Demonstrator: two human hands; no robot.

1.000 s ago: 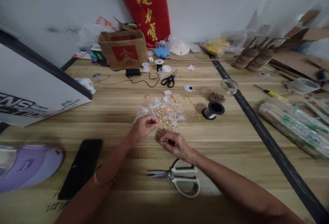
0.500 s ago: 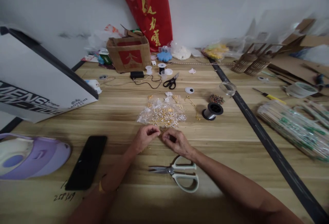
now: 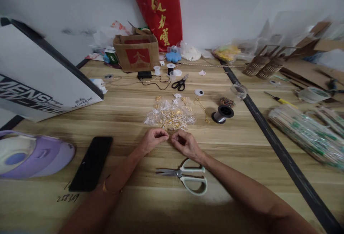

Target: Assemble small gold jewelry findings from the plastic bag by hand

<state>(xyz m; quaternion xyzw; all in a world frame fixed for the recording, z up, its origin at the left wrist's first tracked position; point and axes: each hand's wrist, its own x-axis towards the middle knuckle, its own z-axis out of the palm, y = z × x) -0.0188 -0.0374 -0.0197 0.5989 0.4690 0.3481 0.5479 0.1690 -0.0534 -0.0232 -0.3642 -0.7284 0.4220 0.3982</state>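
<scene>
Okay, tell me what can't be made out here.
Head view:
Anything the left hand or right hand pinches: too small.
Purple visor: cut off by left edge.
Red bag: top cut off by upper edge.
Brown paper bag: lower inside hidden by its front wall.

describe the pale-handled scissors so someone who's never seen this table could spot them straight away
On the wooden table, find the right hand. Just below it in the picture lie the scissors, blades pointing left. Their wide, pale handles set them apart from the black-handled pair farther back.
</scene>
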